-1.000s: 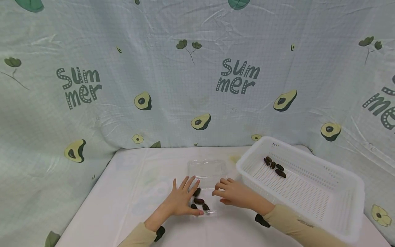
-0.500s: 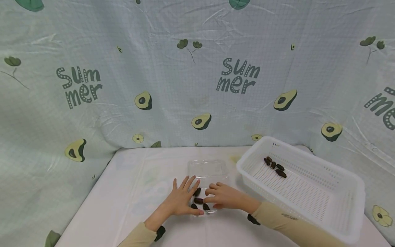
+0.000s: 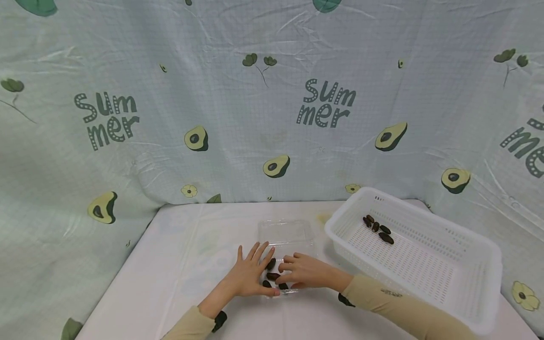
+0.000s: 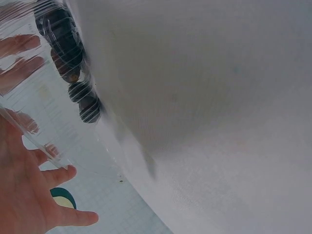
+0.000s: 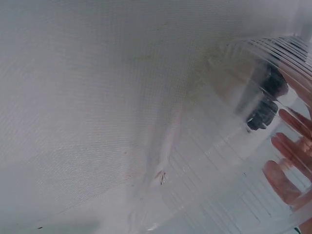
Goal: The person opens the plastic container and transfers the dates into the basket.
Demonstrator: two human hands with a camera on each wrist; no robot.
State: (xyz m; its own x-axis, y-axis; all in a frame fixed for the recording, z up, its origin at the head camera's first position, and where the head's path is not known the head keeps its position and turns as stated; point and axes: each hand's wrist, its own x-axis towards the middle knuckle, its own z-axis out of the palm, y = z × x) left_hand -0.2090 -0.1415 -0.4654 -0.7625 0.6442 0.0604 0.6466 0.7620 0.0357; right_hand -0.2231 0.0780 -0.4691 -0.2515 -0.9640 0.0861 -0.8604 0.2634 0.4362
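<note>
A hinged clear plastic box (image 3: 291, 231) lies unfolded on the table, its lid part toward the back. Several dark brown, oval, date-like pieces (image 3: 271, 264) sit in the left half of its near part. My left hand (image 3: 246, 278) rests along the box's left edge with fingers spread. Over the near part, my right hand (image 3: 312, 272) reaches in with bent fingers beside the nearest piece (image 3: 283, 286). Through the clear wall in the right wrist view, the right fingers (image 5: 285, 146) stand apart near dark pieces (image 5: 263, 114); no grip on one shows.
A white perforated plastic basket (image 3: 442, 269) stands at the right, with several similar dark pieces (image 3: 386, 238) near its far left end. The white-covered table (image 3: 204, 236) meets a printed avocado cloth (image 3: 229, 156) at the back.
My right hand has moved left from the box's right side to over the dark pieces. The left hand stays in place, and the pieces in the box look unmoved.
</note>
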